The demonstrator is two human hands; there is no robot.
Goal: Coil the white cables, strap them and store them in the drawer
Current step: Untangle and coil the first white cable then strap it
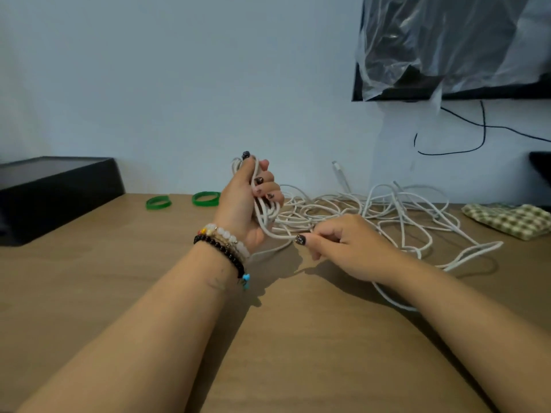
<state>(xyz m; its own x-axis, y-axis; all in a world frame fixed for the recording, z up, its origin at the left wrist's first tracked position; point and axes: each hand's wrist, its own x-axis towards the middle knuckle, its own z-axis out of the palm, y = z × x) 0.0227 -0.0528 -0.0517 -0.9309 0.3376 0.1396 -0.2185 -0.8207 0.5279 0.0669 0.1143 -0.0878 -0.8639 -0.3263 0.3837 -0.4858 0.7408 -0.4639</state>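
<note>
White cables (372,216) sprawled in loose tangled loops across the desk (268,338), one end gathered into upright coils.

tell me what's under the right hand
Loose white cable runs under the right hand, whose thumb and finger pinch a strand. The wooden table lies below. How the strands lie beneath the palm is hidden.

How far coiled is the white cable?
Partly coiled: left hand grips a few loops; most of the white cable lies tangled loose on the desk.
</note>
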